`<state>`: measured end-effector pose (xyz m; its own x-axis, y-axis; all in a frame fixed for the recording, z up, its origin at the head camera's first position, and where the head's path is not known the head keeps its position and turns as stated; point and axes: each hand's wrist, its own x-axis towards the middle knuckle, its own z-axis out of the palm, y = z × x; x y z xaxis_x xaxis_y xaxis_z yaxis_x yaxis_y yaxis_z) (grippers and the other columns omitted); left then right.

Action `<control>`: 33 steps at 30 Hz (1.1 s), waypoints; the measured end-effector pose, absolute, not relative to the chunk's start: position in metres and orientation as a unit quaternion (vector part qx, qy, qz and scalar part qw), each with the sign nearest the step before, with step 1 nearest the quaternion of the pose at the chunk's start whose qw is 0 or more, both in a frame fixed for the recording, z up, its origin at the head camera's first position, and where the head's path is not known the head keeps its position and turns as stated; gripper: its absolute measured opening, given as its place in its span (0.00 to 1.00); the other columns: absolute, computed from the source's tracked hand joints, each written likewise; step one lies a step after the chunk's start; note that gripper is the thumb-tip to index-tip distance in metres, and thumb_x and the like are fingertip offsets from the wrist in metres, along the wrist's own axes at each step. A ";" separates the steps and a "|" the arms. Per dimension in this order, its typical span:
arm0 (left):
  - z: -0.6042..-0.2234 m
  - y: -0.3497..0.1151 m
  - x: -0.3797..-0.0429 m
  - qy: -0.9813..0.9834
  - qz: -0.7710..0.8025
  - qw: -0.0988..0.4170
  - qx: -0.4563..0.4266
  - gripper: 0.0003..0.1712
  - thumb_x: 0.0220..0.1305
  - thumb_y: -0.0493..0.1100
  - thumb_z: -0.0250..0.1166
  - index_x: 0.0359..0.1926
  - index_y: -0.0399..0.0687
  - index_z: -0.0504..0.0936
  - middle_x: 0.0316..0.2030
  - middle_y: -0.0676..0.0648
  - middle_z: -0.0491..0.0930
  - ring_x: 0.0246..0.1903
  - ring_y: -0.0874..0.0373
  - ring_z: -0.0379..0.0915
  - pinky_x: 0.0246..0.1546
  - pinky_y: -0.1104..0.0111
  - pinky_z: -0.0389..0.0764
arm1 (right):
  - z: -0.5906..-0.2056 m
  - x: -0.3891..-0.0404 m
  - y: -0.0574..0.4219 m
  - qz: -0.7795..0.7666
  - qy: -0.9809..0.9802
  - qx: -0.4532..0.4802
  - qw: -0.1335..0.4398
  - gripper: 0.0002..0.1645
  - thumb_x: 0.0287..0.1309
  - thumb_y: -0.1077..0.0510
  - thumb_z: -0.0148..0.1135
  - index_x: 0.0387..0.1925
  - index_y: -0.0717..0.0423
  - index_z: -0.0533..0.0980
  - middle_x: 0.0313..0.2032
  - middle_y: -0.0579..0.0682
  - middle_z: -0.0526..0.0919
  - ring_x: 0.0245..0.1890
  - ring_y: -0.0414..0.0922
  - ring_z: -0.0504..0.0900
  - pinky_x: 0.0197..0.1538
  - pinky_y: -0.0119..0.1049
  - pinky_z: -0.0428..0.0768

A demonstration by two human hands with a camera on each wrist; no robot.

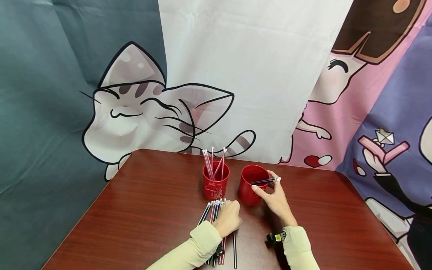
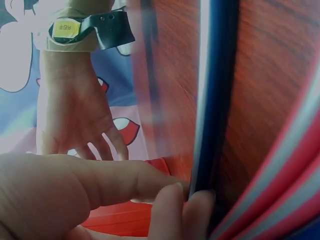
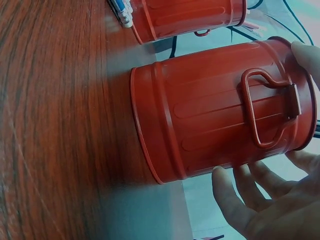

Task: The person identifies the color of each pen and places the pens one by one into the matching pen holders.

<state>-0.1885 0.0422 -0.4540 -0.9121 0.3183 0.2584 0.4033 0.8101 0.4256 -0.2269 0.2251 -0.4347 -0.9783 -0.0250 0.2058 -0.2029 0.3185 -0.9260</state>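
My left hand is over a bunch of pencils with white eraser ends. In the left wrist view its thumb and fingertips pinch a dark blue pencil near one end. Red-and-silver striped pencils lie beside that one. My right hand grips a small red metal bucket by its side and rim. A few dark pencils lean inside this bucket, their white ends out over the rim. The bucket's wire handle shows in the right wrist view.
Left of the gripped bucket stands a second red bucket, with several pink pencils upright in it. Both are on a brown wooden table. A printed cartoon cloth hangs behind the far table edge.
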 end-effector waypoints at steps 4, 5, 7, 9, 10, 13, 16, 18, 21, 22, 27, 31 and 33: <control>-0.452 0.042 -0.190 -0.949 -0.245 0.078 -0.185 0.11 0.31 0.32 0.64 0.08 0.48 0.69 0.12 0.48 0.73 0.15 0.55 0.69 0.15 0.65 0.68 | -0.435 -0.227 0.226 0.580 -0.808 0.069 0.075 0.43 0.49 0.51 0.67 0.65 0.47 0.56 0.60 0.56 0.66 0.55 0.55 0.66 0.49 0.48 0.74; -0.451 0.042 -0.191 -0.949 -0.248 0.073 -0.180 0.11 0.31 0.32 0.64 0.09 0.47 0.70 0.12 0.48 0.73 0.16 0.54 0.70 0.16 0.65 0.68 | -0.434 -0.227 0.227 0.579 -0.809 0.070 0.075 0.43 0.49 0.51 0.67 0.65 0.47 0.56 0.60 0.56 0.66 0.55 0.55 0.66 0.49 0.48 0.74; -0.449 0.041 -0.191 -0.950 -0.255 0.065 -0.169 0.08 0.32 0.34 0.65 0.13 0.45 0.72 0.15 0.47 0.74 0.19 0.53 0.71 0.18 0.65 0.69 | -0.432 -0.226 0.226 0.580 -0.808 0.068 0.074 0.43 0.49 0.52 0.67 0.65 0.48 0.56 0.60 0.57 0.66 0.54 0.55 0.65 0.48 0.48 0.74; -0.447 0.038 -0.191 -0.947 -0.275 0.051 -0.158 0.08 0.34 0.34 0.65 0.13 0.44 0.73 0.14 0.48 0.73 0.17 0.55 0.68 0.16 0.66 0.67 | -0.436 -0.228 0.227 0.582 -0.807 0.065 0.072 0.44 0.49 0.51 0.68 0.65 0.46 0.56 0.60 0.56 0.66 0.55 0.55 0.65 0.48 0.49 0.75; -0.445 0.036 -0.191 -0.944 -0.290 0.038 -0.150 0.08 0.36 0.35 0.65 0.13 0.44 0.72 0.13 0.48 0.71 0.15 0.56 0.66 0.14 0.67 0.66 | -0.440 -0.230 0.228 0.582 -0.808 0.064 0.070 0.44 0.48 0.50 0.68 0.64 0.44 0.57 0.60 0.55 0.66 0.55 0.54 0.65 0.48 0.49 0.75; -0.440 0.031 -0.190 -0.935 -0.326 0.023 -0.136 0.12 0.40 0.37 0.66 0.13 0.45 0.70 0.10 0.50 0.67 0.12 0.59 0.59 0.11 0.70 0.61 | -0.453 -0.235 0.231 0.578 -0.810 0.066 0.073 0.44 0.48 0.48 0.68 0.64 0.40 0.57 0.59 0.51 0.66 0.55 0.53 0.64 0.48 0.50 0.75; -0.429 0.027 -0.191 -0.927 -0.350 0.023 -0.135 0.12 0.44 0.39 0.66 0.17 0.46 0.70 0.12 0.52 0.66 0.13 0.59 0.60 0.12 0.70 0.62 | -0.457 -0.237 0.232 0.571 -0.814 0.070 0.083 0.43 0.49 0.47 0.67 0.64 0.38 0.57 0.59 0.49 0.67 0.55 0.52 0.65 0.50 0.52 0.73; -0.420 0.026 -0.192 -0.923 -0.356 0.033 -0.145 0.10 0.46 0.39 0.65 0.21 0.45 0.71 0.13 0.52 0.66 0.13 0.59 0.61 0.14 0.70 0.64 | -0.458 -0.238 0.232 0.570 -0.813 0.076 0.093 0.42 0.49 0.48 0.67 0.64 0.39 0.57 0.59 0.49 0.67 0.55 0.51 0.65 0.50 0.54 0.73; -0.405 0.025 -0.192 -0.914 -0.370 0.035 -0.162 0.08 0.48 0.38 0.64 0.27 0.44 0.71 0.14 0.52 0.67 0.13 0.60 0.62 0.13 0.71 0.65 | -0.458 -0.238 0.233 0.574 -0.809 0.080 0.099 0.42 0.49 0.49 0.67 0.64 0.40 0.57 0.59 0.51 0.67 0.54 0.52 0.65 0.50 0.54 0.72; -0.399 0.024 -0.192 -0.912 -0.374 0.035 -0.166 0.08 0.49 0.37 0.64 0.28 0.44 0.71 0.14 0.52 0.67 0.12 0.60 0.61 0.13 0.72 0.65 | -0.458 -0.238 0.233 0.575 -0.808 0.081 0.099 0.42 0.50 0.49 0.67 0.64 0.41 0.57 0.59 0.51 0.67 0.54 0.52 0.65 0.50 0.54 0.72; -0.370 0.024 -0.197 -0.899 -0.386 0.062 -0.197 0.08 0.51 0.36 0.62 0.33 0.42 0.72 0.15 0.53 0.67 0.13 0.64 0.61 0.13 0.75 0.66 | -0.458 -0.238 0.232 0.576 -0.807 0.081 0.099 0.42 0.50 0.49 0.67 0.64 0.42 0.57 0.58 0.51 0.68 0.54 0.51 0.66 0.52 0.53 0.71; -0.347 0.024 -0.206 -0.896 -0.372 0.113 -0.215 0.10 0.52 0.35 0.61 0.38 0.40 0.74 0.17 0.54 0.70 0.17 0.65 0.65 0.19 0.77 0.70 | -0.458 -0.239 0.233 0.577 -0.807 0.080 0.099 0.41 0.50 0.49 0.67 0.63 0.41 0.58 0.58 0.50 0.68 0.54 0.50 0.66 0.52 0.53 0.71; -0.336 0.025 -0.211 -0.893 -0.365 0.141 -0.223 0.12 0.52 0.35 0.60 0.40 0.39 0.74 0.18 0.54 0.72 0.19 0.64 0.67 0.21 0.76 0.71 | -0.459 -0.240 0.233 0.577 -0.807 0.079 0.098 0.41 0.50 0.49 0.67 0.63 0.40 0.58 0.57 0.49 0.68 0.53 0.51 0.66 0.51 0.52 0.72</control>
